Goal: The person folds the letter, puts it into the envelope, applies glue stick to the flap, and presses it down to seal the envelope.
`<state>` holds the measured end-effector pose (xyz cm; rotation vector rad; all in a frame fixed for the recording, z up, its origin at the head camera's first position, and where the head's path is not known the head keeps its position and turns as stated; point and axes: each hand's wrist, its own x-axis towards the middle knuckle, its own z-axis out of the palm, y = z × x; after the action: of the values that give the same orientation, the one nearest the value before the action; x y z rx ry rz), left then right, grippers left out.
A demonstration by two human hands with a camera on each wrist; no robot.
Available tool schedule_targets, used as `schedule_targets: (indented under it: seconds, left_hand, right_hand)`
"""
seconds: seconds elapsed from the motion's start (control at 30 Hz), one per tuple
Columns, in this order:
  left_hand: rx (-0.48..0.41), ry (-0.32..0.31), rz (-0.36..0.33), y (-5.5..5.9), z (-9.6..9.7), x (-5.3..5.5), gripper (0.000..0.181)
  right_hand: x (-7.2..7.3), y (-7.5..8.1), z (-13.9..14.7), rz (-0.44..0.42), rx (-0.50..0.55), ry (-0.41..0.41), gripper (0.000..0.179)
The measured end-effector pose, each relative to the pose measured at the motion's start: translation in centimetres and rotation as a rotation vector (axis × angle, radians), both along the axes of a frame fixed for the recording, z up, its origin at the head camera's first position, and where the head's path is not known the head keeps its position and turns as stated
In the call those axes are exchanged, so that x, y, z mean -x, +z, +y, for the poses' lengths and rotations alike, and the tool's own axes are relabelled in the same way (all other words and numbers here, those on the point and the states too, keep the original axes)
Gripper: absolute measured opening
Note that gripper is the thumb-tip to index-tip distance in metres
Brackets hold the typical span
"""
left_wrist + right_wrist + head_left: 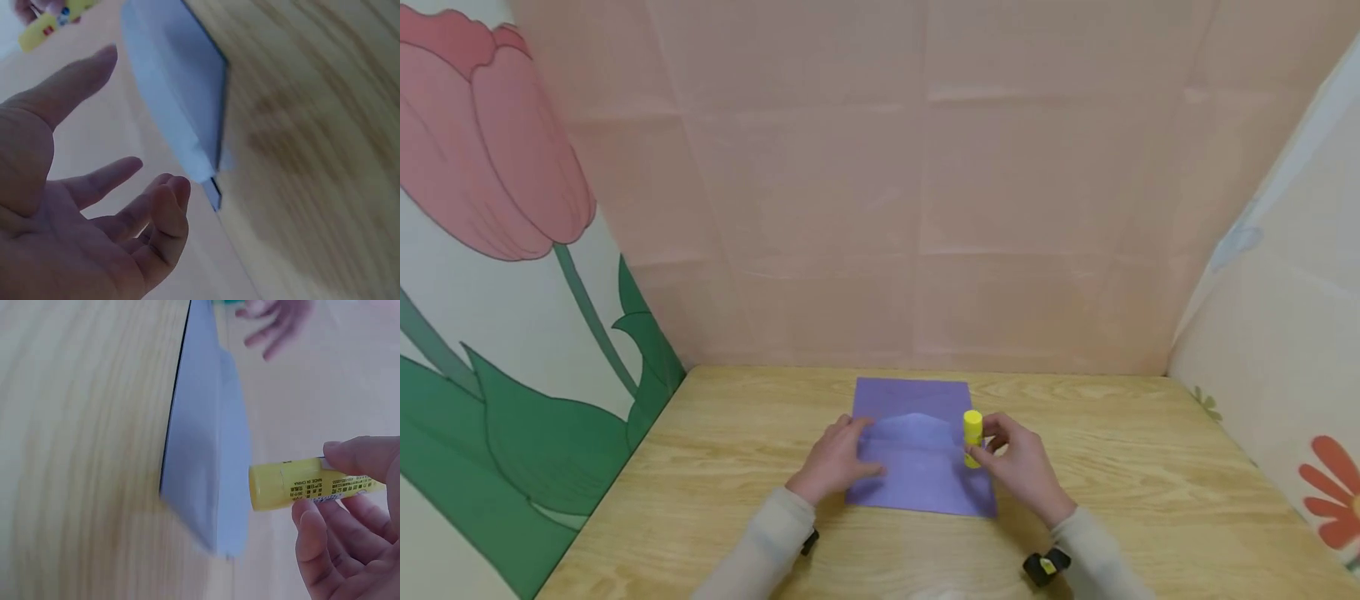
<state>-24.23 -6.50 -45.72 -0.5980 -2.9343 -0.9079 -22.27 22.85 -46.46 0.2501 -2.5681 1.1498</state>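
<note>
A purple paper envelope [917, 483] lies on the table, with a paler flap [913, 429] standing partly up across its middle. My right hand [1022, 467] holds a yellow glue stick [973, 427] upright over the envelope's right side, pinched between thumb and fingers. Small print covers the glue stick [284, 481] in the right wrist view. At the envelope's left edge is my left hand [838, 458], thumb and fingers spread apart. In the left wrist view the left hand [81, 212] has nothing in its palm, and the envelope [187, 69] stands beyond its fingertips.
The wooden table [737, 433] runs back to a pinkish creased backdrop [917, 208]. A panel with a large painted tulip [497, 150] borders the left side, and a pale panel with a red flower [1333, 492] borders the right.
</note>
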Motion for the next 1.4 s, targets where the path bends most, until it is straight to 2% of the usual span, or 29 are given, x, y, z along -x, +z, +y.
schedule_targets:
  seconds: [0.27, 0.6, 1.03, 1.4]
  left_hand:
    - [0.078, -0.029, -0.068, -1.1, -0.4, 0.5, 0.091]
    - [0.144, -0.050, -0.024, -1.1, -0.4, 1.2, 0.100]
    - [0.152, -0.074, -0.018, -1.3, -0.6, 1.2, 0.101]
    - [0.134, -0.034, -0.074, -1.3, -0.8, 1.2, 0.102]
  right_hand:
    - [0.5, -0.5, 4.2, 0.004, -0.041, -0.096, 0.033]
    - [0.7, -0.6, 7.2, -0.021, -0.082, -0.178, 0.038]
    - [0.7, -0.9, 8.5, -0.117, -0.096, -0.192, 0.041]
    - [0.4, -0.2, 8.4, -0.174, -0.132, -0.140, 0.046]
